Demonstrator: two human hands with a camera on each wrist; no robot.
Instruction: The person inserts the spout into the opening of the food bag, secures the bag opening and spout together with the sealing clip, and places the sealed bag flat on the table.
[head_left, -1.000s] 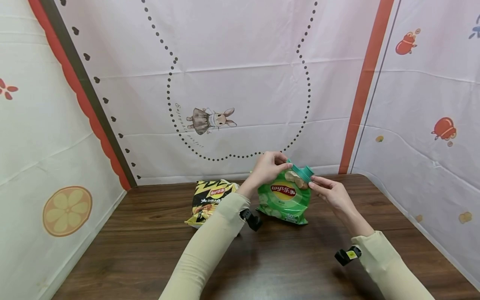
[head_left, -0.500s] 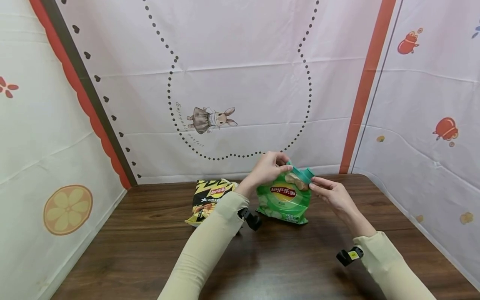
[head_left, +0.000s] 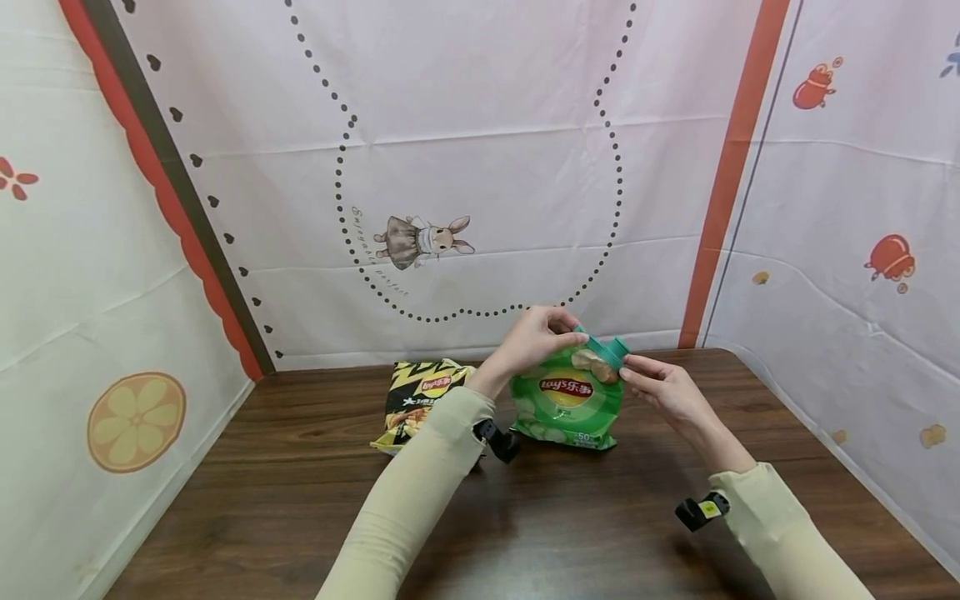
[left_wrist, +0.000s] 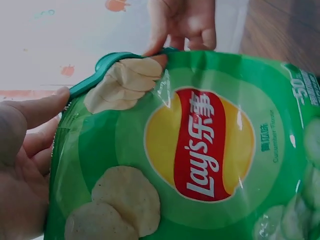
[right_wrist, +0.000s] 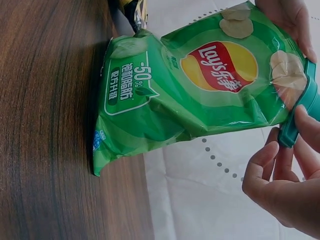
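A green Lay's chip bag [head_left: 566, 417] stands upright on the table, leaning a little. Along its top edge runs a teal bag clip [head_left: 613, 351] with a round spout. My left hand [head_left: 534, 340] pinches the clip's left end together with the bag's top corner. At the other end, my right hand [head_left: 670, 397] pinches the clip between thumb and fingers. The right wrist view shows the clip [right_wrist: 311, 92] lying along the bag's mouth, with the right thumb [right_wrist: 304, 120] pressed on it. In the left wrist view, the bag's printed front [left_wrist: 270, 85] fills most of the picture.
A black and yellow Lay's bag [head_left: 420, 400] lies to the left, partly hidden behind my left forearm. The dark wooden table [head_left: 300, 500] ends at a white printed cloth [head_left: 480, 167] behind, with more cloth on both sides.
Both hands keep their grip on the clip in nearly the same place. The green bag's lower left side has shifted very slightly to the left.
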